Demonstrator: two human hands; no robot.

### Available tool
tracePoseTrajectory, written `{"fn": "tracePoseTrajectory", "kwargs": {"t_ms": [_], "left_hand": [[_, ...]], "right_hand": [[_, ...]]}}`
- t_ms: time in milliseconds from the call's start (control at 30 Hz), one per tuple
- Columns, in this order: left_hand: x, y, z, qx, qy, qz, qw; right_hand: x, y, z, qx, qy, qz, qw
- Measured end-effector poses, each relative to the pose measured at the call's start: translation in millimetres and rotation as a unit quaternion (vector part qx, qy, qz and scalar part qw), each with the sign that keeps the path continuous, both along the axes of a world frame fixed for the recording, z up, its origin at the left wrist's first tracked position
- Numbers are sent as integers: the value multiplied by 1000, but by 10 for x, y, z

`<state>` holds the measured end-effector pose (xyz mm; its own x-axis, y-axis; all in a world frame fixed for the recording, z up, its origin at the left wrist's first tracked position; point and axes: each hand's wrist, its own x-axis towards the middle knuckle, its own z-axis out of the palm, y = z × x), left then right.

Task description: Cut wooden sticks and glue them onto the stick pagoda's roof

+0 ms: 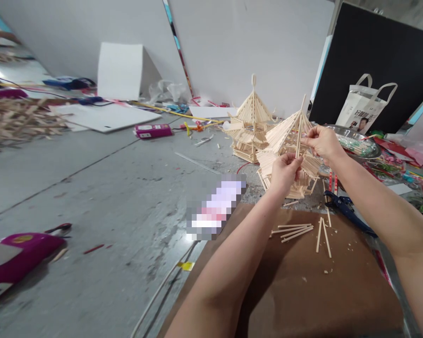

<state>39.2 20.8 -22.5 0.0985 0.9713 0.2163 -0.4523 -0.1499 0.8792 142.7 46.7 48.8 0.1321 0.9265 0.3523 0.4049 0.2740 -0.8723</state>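
Note:
A model pavilion [285, 134] of thin pale wooden sticks stands in front of me, with a pointed roof over a lower roof and a railing. My left hand [285, 172] is closed in a pinch at the roof's lower edge, around the bottom end of a wooden stick [298, 137] that lies along the roof slope. Close by on the right, my right hand [323, 143] is closed too, its fingertips against the roof beside that stick; what they pinch is hidden. Loose sticks [296, 230] lie on the brown board [324, 291] below.
Behind stands a second stick pavilion [253, 112] with a finial. Dark blue cutters [348, 211] lie beside my right forearm, a metal bowl [370, 152] beyond. A blurred-out phone [218, 209], a white cable [158, 291] and magenta devices [24, 253] lie leftward on the floor.

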Motion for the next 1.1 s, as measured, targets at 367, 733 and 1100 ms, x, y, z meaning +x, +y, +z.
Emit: {"fn": "tracePoseTrajectory", "kwargs": {"t_ms": [367, 733, 1100], "left_hand": [[-13, -4, 8, -26, -22, -35, 999], [-11, 5, 27, -55, -27, -53, 997], [-14, 9, 13, -44, -41, -61, 996]], "right_hand": [[3, -7, 10, -3, 10, 3, 1000], [-34, -45, 29, -28, 32, 2, 999], [-1, -32, -2, -16, 16, 11, 1000]]}}
